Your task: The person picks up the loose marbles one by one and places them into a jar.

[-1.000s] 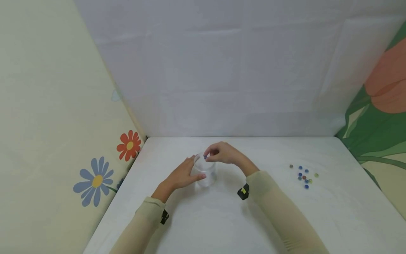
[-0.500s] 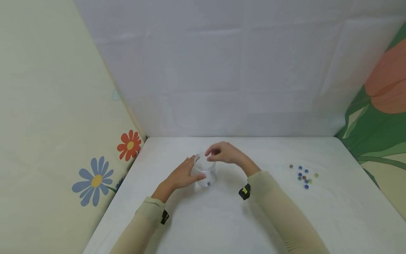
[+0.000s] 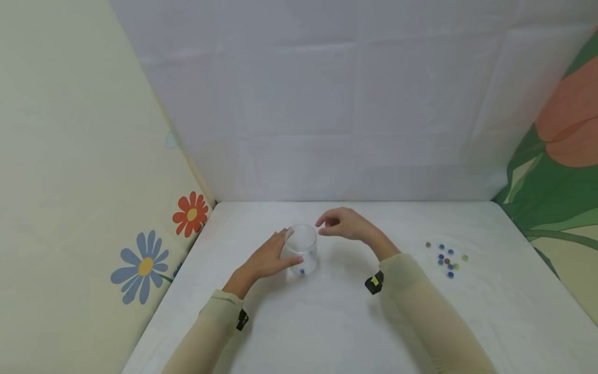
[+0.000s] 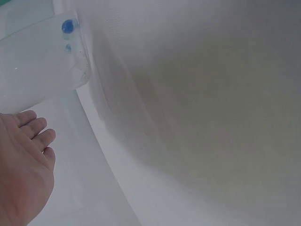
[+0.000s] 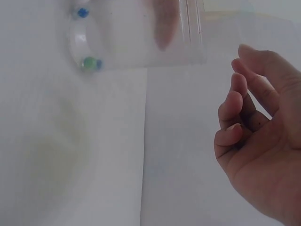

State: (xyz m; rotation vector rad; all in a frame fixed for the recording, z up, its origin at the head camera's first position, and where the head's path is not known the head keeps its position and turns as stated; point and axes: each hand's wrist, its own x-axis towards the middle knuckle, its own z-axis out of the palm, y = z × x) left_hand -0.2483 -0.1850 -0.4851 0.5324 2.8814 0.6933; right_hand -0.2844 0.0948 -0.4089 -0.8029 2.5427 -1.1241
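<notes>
A clear, open-topped plastic jar [image 3: 308, 255] stands upright on the white table. My left hand [image 3: 265, 258] holds it from the left, thumb across the near side and fingers toward the far side. Low inside the jar lies a blue marble [image 3: 302, 271]; through the wall, the right wrist view also shows a green marble [image 5: 88, 63] near the bottom. Just right of the rim hovers my right hand [image 3: 349, 224], fingers loosely bent, thumb and fingertips apart with nothing between them. The palm of the left hand [image 4: 21, 169] faces its wrist camera, beside the jar.
Off to the right on the table lies a loose group of marbles, several of them blue, like the blue marble [image 3: 450, 275] at its near side, plus a red marble [image 3: 447, 261] and a yellow-green marble [image 3: 464, 257]. A white backdrop [image 3: 345, 130] rises behind the table.
The right hand let a blue marble drop into the jar, where it now lies at the bottom. That hand then drew back rightward from the rim. The left hand stayed put.
</notes>
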